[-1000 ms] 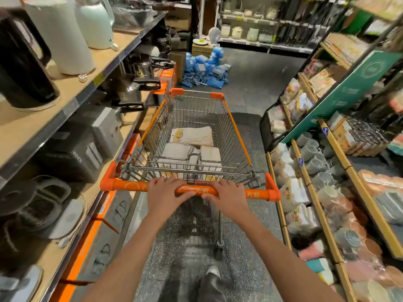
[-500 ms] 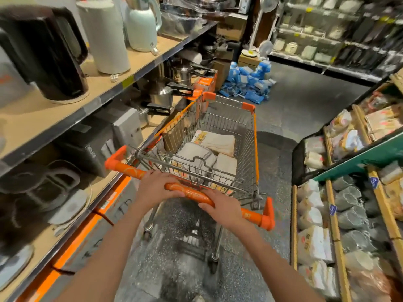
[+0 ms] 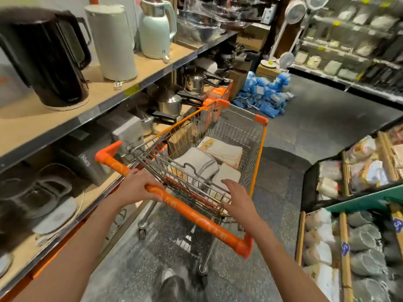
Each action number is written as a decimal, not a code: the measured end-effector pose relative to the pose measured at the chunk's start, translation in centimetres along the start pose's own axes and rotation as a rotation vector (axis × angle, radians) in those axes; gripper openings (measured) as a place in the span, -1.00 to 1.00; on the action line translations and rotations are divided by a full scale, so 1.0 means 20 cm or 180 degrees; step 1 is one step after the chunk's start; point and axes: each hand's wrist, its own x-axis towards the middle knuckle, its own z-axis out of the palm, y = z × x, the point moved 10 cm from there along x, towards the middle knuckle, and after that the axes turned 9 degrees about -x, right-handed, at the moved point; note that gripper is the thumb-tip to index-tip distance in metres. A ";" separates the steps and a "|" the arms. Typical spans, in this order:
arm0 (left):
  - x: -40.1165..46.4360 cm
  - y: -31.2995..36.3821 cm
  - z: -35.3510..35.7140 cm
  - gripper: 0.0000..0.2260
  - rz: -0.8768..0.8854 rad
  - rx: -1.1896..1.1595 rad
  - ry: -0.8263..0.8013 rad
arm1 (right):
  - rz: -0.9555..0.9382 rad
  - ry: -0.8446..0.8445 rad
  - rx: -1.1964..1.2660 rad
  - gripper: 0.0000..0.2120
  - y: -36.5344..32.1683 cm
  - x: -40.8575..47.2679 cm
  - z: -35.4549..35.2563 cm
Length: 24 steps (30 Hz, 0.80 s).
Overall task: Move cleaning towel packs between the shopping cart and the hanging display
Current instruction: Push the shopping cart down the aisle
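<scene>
- Shopping cart (image 3: pixel 229 136): the landmark; it is angled toward the left-hand shelving, nose pointing up the aisle. Half a second ago it was steered by both hands; now only one is kept on it.
- Cart handle (image 3: pixel 174 205): orange bar at the near end of the cart.
- Left hand (image 3: pixel 136 188): fingers are wrapped round the handle near its left end.
- Right hand (image 3: pixel 238 198): lifted off the handle since the earlier view; fingers are spread and relaxed over the cart's near rim, nothing held.
- Towel packs (image 3: pixel 197 163): grey and cream, lying flat in the cart's basket, beyond the right hand.
- Hanging display (image 3: pixel 327 253): rows of bagged packs right of the cart.
- Judgement: pushing appears finished; a reach into the basket is likely next.
</scene>
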 end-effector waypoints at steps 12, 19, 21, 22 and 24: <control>0.32 -0.17 -0.09 -0.35 -0.0887 -0.1147 0.0115 | 0.0016 -0.0655 0.0605 -0.39 0.05 0.32 0.14; 0.56 0.13 0.17 -0.33 -0.1197 -0.0859 0.0745 | -0.0140 -0.0882 0.0624 -0.39 0.08 0.40 0.18; 0.59 0.17 0.27 -0.37 -0.1464 -0.0658 0.0831 | -0.0324 -0.1143 0.0844 -0.41 0.10 0.44 0.20; 0.60 0.18 0.29 -0.39 -0.1598 -0.0639 0.0992 | -0.0426 -0.1290 0.1047 -0.42 0.13 0.46 0.20; 0.60 0.20 0.30 -0.44 -0.1855 -0.0596 0.1402 | -0.0666 -0.1271 0.0989 -0.39 0.26 0.56 0.14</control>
